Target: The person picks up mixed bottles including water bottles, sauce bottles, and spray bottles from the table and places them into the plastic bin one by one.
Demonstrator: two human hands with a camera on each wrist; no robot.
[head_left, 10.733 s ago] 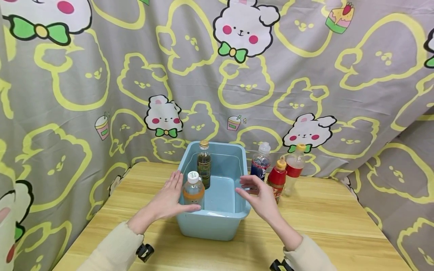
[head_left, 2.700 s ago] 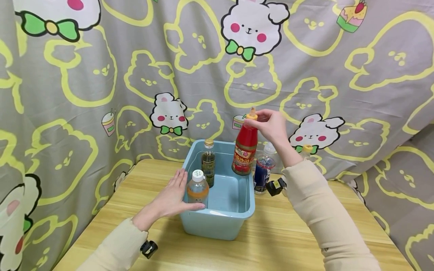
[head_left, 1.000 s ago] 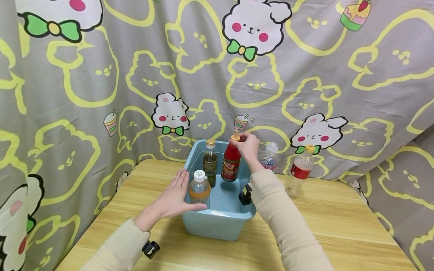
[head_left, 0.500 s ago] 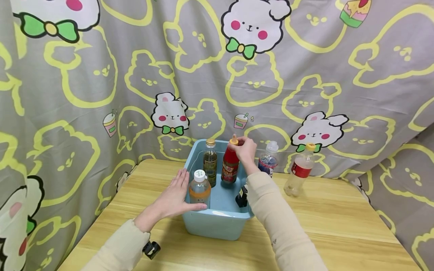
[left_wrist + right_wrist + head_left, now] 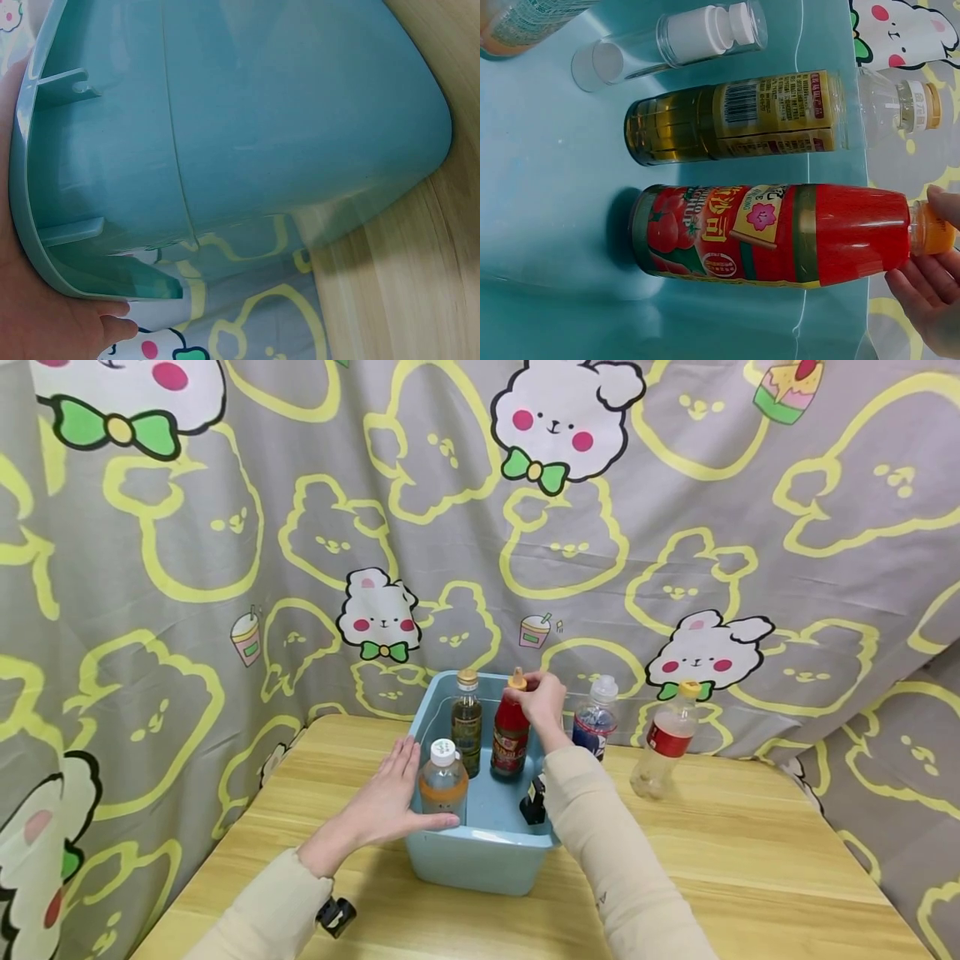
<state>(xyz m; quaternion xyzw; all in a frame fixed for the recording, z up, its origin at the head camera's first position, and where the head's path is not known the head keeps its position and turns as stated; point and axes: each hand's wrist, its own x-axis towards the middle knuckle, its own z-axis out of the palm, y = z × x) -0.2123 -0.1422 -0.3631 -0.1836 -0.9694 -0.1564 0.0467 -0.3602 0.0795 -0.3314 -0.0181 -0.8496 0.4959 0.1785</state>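
My right hand pinches a red ketchup bottle by its yellow cap inside a blue plastic bin. In the right wrist view the ketchup bottle is upright in the bin, and I cannot tell whether its base touches the floor. Beside it stands a gold-capped bottle of amber liquid, then a small clear bottle with a white top. A white-capped bottle with an orange band is at the near left. My left hand rests on the bin's left rim, fingers straight, thumb over the front edge.
Right of the bin, on the wooden table, stand a clear-capped bottle with a blue label and a yellow-capped clear bottle with a red label. A patterned curtain hangs close behind and at both sides.
The ketchup bottle stood on the table at first; my right hand has lifted it over the rim and lowered it into the bin. Within the last second it sank slightly. My left hand has stayed.
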